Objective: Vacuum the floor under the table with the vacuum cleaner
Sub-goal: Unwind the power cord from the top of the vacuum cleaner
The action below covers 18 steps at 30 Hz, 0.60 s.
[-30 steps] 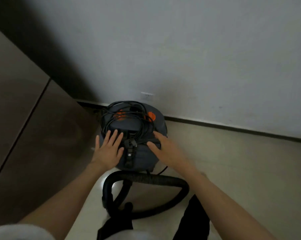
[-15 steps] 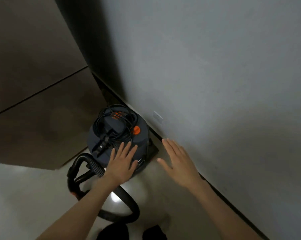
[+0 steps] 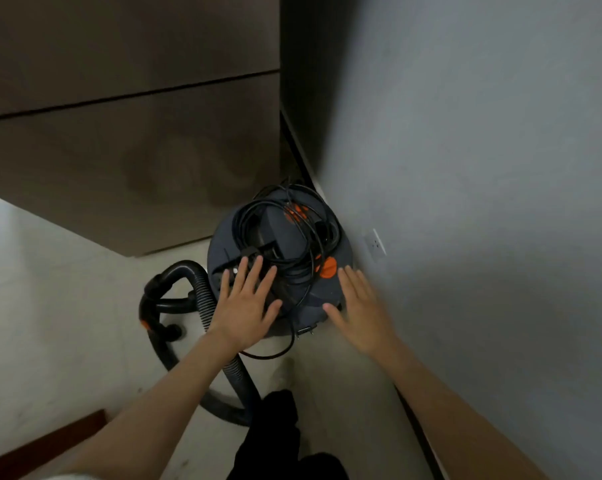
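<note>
The left hand hides part of the vacuum cleaner lid; the right hand is motion-blurred.

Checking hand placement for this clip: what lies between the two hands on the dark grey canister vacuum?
In the head view, only the dark grey canister vacuum lid and a strand of its coiled black power cord lie between the left hand and right hand.

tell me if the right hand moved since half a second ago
Yes. The right hand was off the vacuum cleaner, toward the wall; now it overlaps the rim by the orange button.
</note>
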{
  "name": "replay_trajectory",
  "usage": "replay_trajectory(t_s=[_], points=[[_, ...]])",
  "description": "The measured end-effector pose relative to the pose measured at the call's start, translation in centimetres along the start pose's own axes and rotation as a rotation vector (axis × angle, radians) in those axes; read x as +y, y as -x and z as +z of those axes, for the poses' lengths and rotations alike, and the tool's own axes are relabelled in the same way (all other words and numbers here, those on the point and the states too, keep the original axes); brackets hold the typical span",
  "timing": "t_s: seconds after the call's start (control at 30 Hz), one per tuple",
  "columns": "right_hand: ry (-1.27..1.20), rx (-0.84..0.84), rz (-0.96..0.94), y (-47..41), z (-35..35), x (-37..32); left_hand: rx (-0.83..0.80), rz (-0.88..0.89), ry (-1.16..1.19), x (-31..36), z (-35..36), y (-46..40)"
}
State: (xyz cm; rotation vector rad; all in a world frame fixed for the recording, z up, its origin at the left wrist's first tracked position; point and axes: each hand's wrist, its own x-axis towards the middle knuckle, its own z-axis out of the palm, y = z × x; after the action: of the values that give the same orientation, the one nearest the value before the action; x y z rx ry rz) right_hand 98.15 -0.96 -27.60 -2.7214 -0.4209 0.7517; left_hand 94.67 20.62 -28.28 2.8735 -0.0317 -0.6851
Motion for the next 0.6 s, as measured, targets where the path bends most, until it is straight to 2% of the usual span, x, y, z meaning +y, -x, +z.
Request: replay_trajectory(t_s=[0.2, 0.37, 0.5, 0.6], points=[[0.04, -0.136, 0.027, -5.2, 1.6, 2.9, 0.058, 0.032, -0.006, 1.3, 2.3, -4.5], [-0.023, -0.217, -0.064, -8.4, 2.6, 4.7, 0.226, 0.028, -0.031, 1.2, 4.3, -5.2], [-0.168, -0.215, -0.126, -9.4, 3.5, 5.9, 0.287, 0.006, -0.056, 0.6, 5.4, -5.4], [-0.185, -0.195, -0.16, -9.5, 4.2, 5.5, 0.291, -0.023, -0.064, 0.0, 5.8, -5.0]])
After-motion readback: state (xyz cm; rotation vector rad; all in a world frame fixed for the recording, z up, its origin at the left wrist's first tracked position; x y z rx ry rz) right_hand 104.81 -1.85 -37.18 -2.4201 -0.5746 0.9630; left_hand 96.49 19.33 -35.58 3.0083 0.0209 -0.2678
